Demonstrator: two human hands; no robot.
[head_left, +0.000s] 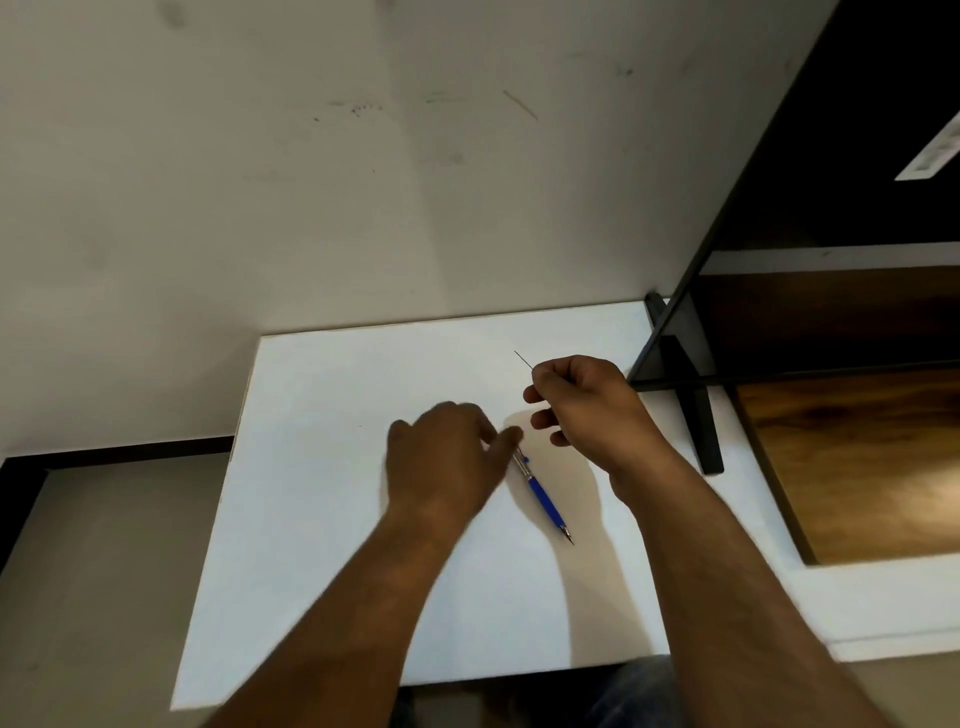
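No readable text in view.

The blue pencil (545, 501) shows no legible brand or number on its barrel, and the thin lead (523, 359) is bare. The marks on the wall (311, 208) are scuffs and streaks, not letters. The white table (337, 519) carries no print. A white strip (935, 150) on the dark shelf unit (883, 78) at the upper right has grey patches, too blurred to tell whether they are writing.
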